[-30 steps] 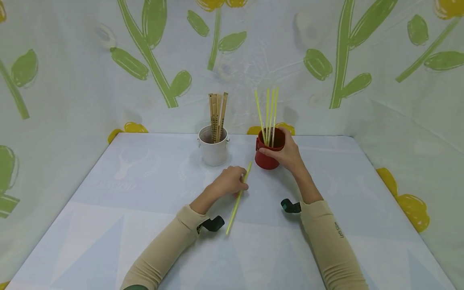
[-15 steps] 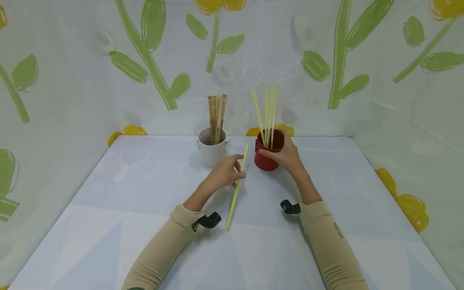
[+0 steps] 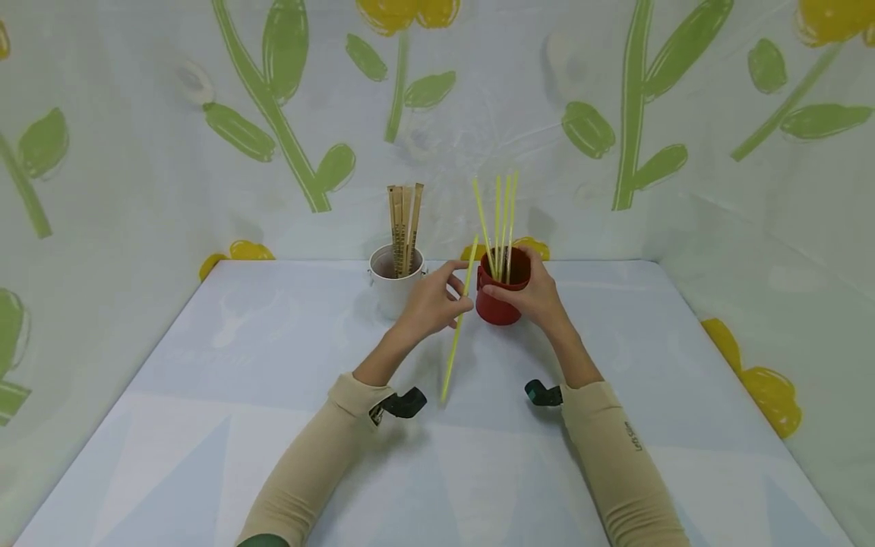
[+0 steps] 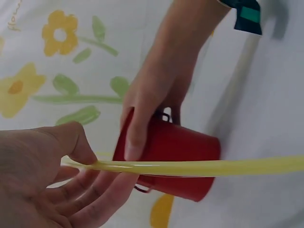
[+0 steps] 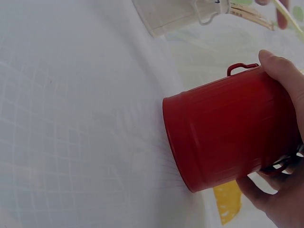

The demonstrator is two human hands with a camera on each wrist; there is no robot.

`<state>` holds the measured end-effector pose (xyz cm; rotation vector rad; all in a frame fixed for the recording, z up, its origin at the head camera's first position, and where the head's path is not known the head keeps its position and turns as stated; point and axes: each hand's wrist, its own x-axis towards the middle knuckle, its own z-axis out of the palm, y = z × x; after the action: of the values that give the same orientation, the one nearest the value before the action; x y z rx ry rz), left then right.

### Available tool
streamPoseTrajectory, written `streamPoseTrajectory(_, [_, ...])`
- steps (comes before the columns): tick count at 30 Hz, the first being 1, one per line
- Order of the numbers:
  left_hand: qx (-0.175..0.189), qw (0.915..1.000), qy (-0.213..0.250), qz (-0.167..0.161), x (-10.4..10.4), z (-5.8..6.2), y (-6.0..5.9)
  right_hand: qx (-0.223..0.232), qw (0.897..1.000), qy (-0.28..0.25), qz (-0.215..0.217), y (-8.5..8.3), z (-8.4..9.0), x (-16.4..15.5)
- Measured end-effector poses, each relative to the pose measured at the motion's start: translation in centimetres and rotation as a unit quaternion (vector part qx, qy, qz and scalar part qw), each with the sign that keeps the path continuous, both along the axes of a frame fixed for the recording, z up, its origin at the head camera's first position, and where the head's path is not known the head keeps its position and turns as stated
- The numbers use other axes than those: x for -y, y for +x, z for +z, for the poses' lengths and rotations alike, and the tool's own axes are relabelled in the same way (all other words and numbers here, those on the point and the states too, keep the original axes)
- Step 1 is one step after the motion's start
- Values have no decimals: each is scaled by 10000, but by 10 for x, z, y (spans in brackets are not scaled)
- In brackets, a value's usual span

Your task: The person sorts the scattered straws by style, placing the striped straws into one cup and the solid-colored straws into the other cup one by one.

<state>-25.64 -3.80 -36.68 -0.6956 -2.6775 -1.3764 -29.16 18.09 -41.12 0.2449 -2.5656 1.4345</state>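
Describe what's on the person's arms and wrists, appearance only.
Both arms wear long beige sleeves, left sleeve and right sleeve; the right one carries small dark lettering along the forearm. A dark clip-like device sits at each cuff: black at the left wrist, dark green at the right wrist. Hands bare.

Left wrist view: yellow straw point(image 4: 199, 166) runs off right edge, far end unseen; left hand point(image 4: 42, 180) cut by left and bottom edges. Red bucket point(image 4: 175, 152) rim hidden behind right hand point(image 4: 156, 95).
Right wrist view: red bucket mouth out of frame; right hand cut by right edge; white bucket point(image 5: 175, 14) cut by top edge, blurred.
Head view: print on wooden sticks point(image 3: 403, 220) too small to read; lower ends of straws hidden inside red bucket.
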Motion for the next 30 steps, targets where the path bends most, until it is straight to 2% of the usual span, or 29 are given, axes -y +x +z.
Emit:
streamPoseTrajectory(5, [-452, 9981, 414, 9, -7, 17, -8, -65, 10000, 13, 29, -1, -2, 0])
streamPoseTrajectory(17, [-1060, 9851, 1346, 124, -17, 52, -26, -10, 9999, -93, 46, -3, -2, -2])
streamPoseTrajectory(24, [-1700, 9747, 1387, 426, -21, 76, -33, 31, 10000, -69, -15, -1, -1, -1])
streamPoseTrajectory(30, [-1942, 9690, 1448, 482, -26, 91, -38, 65, 9999, -14, -78, -2, -2, 0])
